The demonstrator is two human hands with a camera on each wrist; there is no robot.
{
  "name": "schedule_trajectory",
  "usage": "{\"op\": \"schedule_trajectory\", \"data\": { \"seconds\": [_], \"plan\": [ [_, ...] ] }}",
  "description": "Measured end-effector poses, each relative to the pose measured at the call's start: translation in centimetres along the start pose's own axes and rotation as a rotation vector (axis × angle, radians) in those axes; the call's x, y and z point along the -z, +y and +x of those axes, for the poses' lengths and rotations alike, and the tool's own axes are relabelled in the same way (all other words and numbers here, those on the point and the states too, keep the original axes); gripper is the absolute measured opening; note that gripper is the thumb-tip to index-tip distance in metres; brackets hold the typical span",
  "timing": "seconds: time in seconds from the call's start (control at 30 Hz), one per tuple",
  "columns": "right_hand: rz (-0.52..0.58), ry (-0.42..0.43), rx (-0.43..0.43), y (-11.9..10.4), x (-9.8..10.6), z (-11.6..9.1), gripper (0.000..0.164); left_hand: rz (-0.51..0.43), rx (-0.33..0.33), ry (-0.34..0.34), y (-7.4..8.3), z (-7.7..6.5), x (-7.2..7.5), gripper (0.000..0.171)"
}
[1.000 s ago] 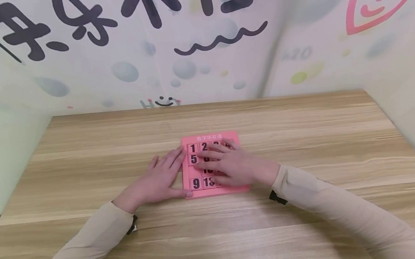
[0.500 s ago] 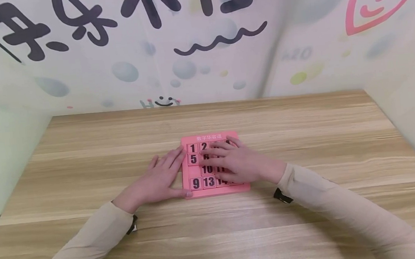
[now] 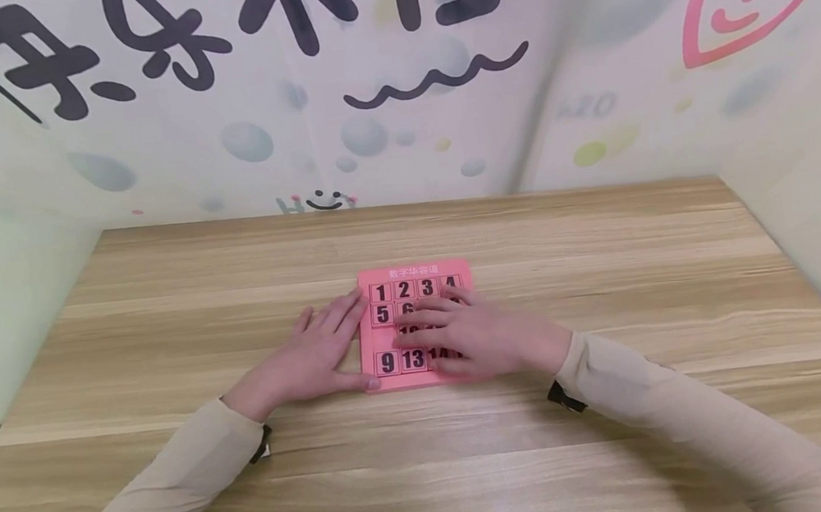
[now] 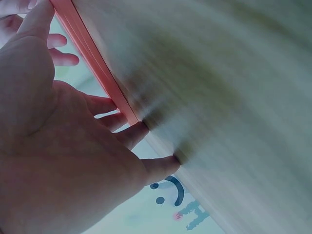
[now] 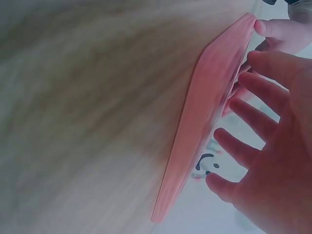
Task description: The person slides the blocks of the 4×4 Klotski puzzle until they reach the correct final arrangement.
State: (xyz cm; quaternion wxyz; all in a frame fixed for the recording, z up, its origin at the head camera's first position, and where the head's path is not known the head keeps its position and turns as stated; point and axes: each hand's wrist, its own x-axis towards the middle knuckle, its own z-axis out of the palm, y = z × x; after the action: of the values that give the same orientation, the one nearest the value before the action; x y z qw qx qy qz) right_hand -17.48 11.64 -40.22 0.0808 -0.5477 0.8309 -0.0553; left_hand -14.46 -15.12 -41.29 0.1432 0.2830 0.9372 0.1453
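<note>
A pink number sliding puzzle (image 3: 422, 380) lies flat on the table, with a vacant slot (image 3: 385, 338) at the left of its third row. Tiles 1, 2, 3 and 5 show plainly, as do 9 and 13 in the bottom row. My left hand (image 3: 307, 358) rests against the frame's left side, thumb at the near left corner; in the left wrist view some fingertips (image 4: 173, 162) touch the tabletop. Over the right part of the tiles spreads my right hand (image 3: 492, 337), slightly blurred, hiding several of them. Its fingers look nearly straight in the right wrist view; tile contact is unclear.
The wood-grain table (image 3: 164, 313) extends around the puzzle on all sides. A white printed wall (image 3: 408, 157) with large black characters stands at its back edge, and pale side walls close in left and right.
My right hand has shifted slightly right and toward me, uncovering tiles 3 and part of 4. My left hand stays where it was. The visible tiles keep their places.
</note>
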Motion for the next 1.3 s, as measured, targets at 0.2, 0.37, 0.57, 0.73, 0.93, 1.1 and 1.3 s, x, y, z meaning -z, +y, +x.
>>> {"op": "schedule_trajectory", "data": {
  "seconds": [0.2,0.37,0.57,0.73,0.93,1.1,1.3],
  "plan": [
    [-0.004,-0.019,0.009,-0.5,0.0,-0.2,0.048,-0.001,0.001,-0.002,0.0,0.0,0.0,0.11],
    [-0.015,-0.017,0.037,-1.0,-0.2,-0.5,0.048,0.002,0.003,-0.002,0.1,0.0,0.0,0.109],
    [-0.023,0.005,0.076,-1.5,-0.4,-0.5,0.045,-0.002,0.004,0.001,0.1,0.0,0.1,0.108],
    [-0.001,-0.01,0.079,-2.0,-0.3,-0.6,0.046,0.003,0.006,-0.002,0.2,0.0,0.2,0.108],
    [-0.009,-0.011,0.085,-2.2,-0.6,-0.9,0.046,-0.008,0.01,-0.01,0.3,0.0,0.2,0.108],
    [-0.019,0.007,0.091,-2.1,-0.7,-1.0,0.046,-0.01,0.013,-0.011,0.3,0.0,0.2,0.108],
    [-0.007,0.014,0.077,-2.1,-0.6,-0.9,0.047,-0.012,0.013,-0.011,0.3,0.0,0.3,0.108]
  ]
}}
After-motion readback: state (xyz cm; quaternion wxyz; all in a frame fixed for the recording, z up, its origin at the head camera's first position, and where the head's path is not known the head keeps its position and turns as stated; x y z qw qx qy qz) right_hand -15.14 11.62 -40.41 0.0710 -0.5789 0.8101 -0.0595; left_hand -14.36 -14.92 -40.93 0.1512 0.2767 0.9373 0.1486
